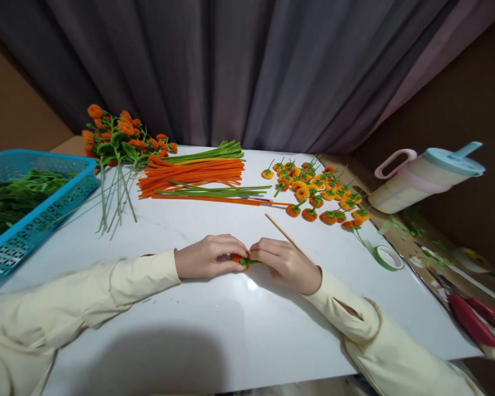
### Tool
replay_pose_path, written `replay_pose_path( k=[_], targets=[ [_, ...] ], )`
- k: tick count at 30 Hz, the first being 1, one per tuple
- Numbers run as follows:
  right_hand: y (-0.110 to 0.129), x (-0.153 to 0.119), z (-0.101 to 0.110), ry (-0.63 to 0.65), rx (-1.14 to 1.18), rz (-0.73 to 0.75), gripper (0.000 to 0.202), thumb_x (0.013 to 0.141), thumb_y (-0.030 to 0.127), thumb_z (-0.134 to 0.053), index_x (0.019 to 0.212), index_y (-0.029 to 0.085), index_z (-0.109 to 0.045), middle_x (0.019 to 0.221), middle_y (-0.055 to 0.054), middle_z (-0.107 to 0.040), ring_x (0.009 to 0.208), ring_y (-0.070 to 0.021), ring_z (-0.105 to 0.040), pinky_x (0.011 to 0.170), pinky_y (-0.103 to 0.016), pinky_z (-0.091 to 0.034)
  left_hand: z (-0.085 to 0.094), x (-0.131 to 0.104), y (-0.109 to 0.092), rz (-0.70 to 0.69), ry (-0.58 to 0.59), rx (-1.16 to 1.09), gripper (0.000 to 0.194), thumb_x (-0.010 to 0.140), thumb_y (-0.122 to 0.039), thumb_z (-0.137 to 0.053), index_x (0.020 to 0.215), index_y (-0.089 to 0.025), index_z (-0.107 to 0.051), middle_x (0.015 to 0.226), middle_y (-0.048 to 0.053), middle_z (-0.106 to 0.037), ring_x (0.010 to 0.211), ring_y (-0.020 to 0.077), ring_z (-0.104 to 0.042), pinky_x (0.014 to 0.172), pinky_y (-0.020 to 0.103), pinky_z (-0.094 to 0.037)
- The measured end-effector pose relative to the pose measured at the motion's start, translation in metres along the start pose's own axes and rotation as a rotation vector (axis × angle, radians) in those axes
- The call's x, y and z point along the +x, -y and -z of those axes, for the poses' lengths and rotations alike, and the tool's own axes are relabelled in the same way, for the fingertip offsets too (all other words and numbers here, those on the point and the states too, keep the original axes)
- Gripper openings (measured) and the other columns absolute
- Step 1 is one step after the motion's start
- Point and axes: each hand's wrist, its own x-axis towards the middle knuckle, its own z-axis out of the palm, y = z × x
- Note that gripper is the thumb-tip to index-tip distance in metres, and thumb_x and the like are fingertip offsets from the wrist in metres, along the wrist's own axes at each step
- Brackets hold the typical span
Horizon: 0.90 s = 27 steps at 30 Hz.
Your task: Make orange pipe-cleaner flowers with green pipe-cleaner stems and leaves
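Observation:
An orange pipe-cleaner flower head with a green base and short green stem lies between my hands, low over the white table. My left hand is closed around its orange part, thumb below and fingers above. My right hand pinches at its green stem side; the fingertips meet close to those of my left hand. A thin wooden stick lies behind my right hand, partly hidden by it. Beyond are orange pipe cleaners and green pipe cleaners in bundles.
Many orange and yellow flower heads lie at the back right, beside green tape. A tumbler and red-handled pliers are at right. At left stand stemmed orange flowers and a blue basket of green leaves.

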Motion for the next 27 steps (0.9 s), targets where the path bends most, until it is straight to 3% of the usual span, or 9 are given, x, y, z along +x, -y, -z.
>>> replay_pose_path(
  k=[6,10,13,17,20,23,27],
  targets=[
    [0.001,0.0,0.001,0.005,0.145,-0.097,0.033,0.071,-0.003,-0.034,0.089,0.015,-0.054,0.085,-0.009,-0.06,0.078,-0.0162,-0.056,0.067,-0.027,-0.048,-0.001,-0.002,-0.001,0.009,0.005,-0.014,0.014,0.084,-0.021,-0.055,0.098,-0.016,-0.057,0.097,0.009,-0.061,0.089,0.0166,-0.057,0.081,0.028,-0.045],
    [0.0,0.002,0.001,-0.129,0.208,-0.306,0.025,0.08,0.004,-0.041,0.098,0.016,-0.054,0.088,-0.007,-0.061,0.076,-0.0139,-0.058,0.067,-0.026,-0.049,-0.001,-0.004,0.001,0.061,-0.055,0.017,0.026,0.083,-0.021,-0.056,0.109,-0.016,-0.052,0.099,0.008,-0.055,0.078,0.0139,-0.053,0.074,0.027,-0.045],
    [-0.006,0.0,-0.002,-0.23,0.18,-0.482,0.018,0.082,0.009,-0.045,0.094,0.017,-0.056,0.083,-0.005,-0.062,0.069,-0.013,-0.057,0.062,-0.026,-0.049,0.001,-0.004,0.004,0.073,-0.073,0.033,0.032,0.084,-0.022,-0.055,0.116,-0.017,-0.051,0.102,0.009,-0.051,0.084,0.0149,-0.053,0.077,0.028,-0.045],
    [-0.018,0.001,-0.003,-0.27,0.271,-0.62,0.012,0.081,0.014,-0.048,0.086,0.016,-0.059,0.076,-0.003,-0.062,0.062,-0.0117,-0.056,0.056,-0.024,-0.049,0.005,-0.001,0.01,0.146,-0.09,-0.03,0.022,0.081,-0.022,-0.058,0.102,-0.017,-0.059,0.1,0.008,-0.048,0.09,0.0166,-0.052,0.077,0.029,-0.046],
    [-0.029,0.009,0.003,-0.153,0.411,-0.617,0.011,0.082,0.02,-0.049,0.083,0.015,-0.059,0.07,-0.001,-0.06,0.055,-0.0098,-0.054,0.052,-0.022,-0.047,0.009,0.005,0.016,0.244,-0.154,-0.198,0.019,0.077,-0.024,-0.063,0.094,-0.016,-0.059,0.097,0.006,-0.048,0.085,0.0145,-0.053,0.076,0.028,-0.046],
    [-0.037,0.023,0.009,0.004,0.462,-0.503,0.01,0.081,0.023,-0.052,0.084,0.016,-0.057,0.063,0.002,-0.056,0.05,-0.0083,-0.05,0.047,-0.019,-0.043,0.011,0.016,0.024,0.32,-0.288,-0.407,0.021,0.074,-0.027,-0.065,0.089,-0.015,-0.057,0.099,0.005,-0.047,0.085,0.0138,-0.055,0.079,0.03,-0.047],
    [-0.045,0.036,0.002,-0.052,0.366,-0.385,0.009,0.081,0.024,-0.053,0.077,0.017,-0.051,0.057,0.004,-0.051,0.046,-0.0068,-0.043,0.045,-0.018,-0.037,0.013,0.033,0.036,0.367,-0.468,-0.47,0.029,0.071,-0.031,-0.068,0.092,-0.015,-0.055,0.097,0.006,-0.053,0.088,0.016,-0.054,0.081,0.033,-0.047]
  ],
)
